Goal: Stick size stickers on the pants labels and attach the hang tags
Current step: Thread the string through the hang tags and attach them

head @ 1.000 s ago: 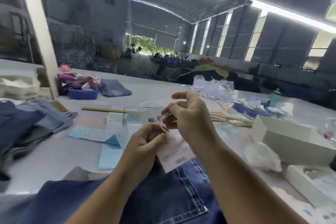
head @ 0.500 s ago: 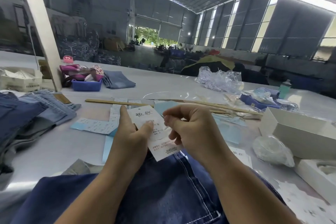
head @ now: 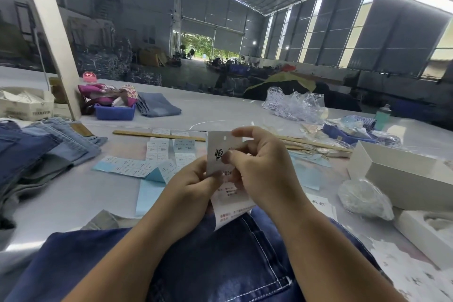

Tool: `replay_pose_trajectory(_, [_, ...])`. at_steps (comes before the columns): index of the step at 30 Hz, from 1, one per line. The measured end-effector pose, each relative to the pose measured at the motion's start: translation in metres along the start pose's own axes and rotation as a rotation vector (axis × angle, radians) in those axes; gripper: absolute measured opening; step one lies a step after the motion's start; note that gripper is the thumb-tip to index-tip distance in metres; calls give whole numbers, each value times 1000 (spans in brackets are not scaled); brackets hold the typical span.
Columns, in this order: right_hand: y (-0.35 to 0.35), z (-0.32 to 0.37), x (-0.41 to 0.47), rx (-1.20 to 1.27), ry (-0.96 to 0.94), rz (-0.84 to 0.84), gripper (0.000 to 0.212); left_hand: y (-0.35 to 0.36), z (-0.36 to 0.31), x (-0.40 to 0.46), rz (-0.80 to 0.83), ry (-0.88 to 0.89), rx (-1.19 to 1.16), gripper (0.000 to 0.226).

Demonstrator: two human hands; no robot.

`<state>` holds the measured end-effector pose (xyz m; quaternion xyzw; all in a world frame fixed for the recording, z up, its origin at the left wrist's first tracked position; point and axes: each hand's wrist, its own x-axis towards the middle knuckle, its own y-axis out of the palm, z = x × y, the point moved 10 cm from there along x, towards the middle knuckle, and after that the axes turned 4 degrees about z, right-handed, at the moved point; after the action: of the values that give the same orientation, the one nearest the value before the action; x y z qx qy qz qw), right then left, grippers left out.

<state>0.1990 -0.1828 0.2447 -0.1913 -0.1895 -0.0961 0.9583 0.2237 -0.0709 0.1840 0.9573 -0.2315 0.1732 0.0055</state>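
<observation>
Dark blue denim pants [head: 215, 265] lie on the table right below me, stitched pocket up. Both hands hold a white hang tag [head: 217, 144] upright above them; it has a punched hole near its top and black characters. My left hand [head: 193, 186] pinches the tag's lower left edge. My right hand [head: 262, 167] grips its right side, thumb on the face and a finger on the top edge. A second white printed tag [head: 230, 206] hangs below, partly hidden by my hands. Sheets of size stickers [head: 159, 157] on blue backing lie beyond my hands.
Stacked jeans [head: 36, 152] fill the left side. A wooden ruler [head: 157, 135] lies across the middle. White boxes [head: 397, 171] and a plastic bag [head: 365, 198] stand at the right, another hang tag [head: 318, 203] beside my right arm. A blue tray [head: 114, 111] sits far left.
My hands have raised the hang tag and turned it upright, facing me. My right hand has moved from pinching near the string to gripping the tag's right side and top.
</observation>
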Motion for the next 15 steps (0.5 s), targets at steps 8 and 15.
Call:
replay_pose_trajectory(8, [0,6,0,-13,-39,-10,50,7,-13,-2,58,86,41,65])
replay_pose_trajectory(15, [-8,13,-1,-1,-84,-85,45,16,-11,-3,137,112,-65,76])
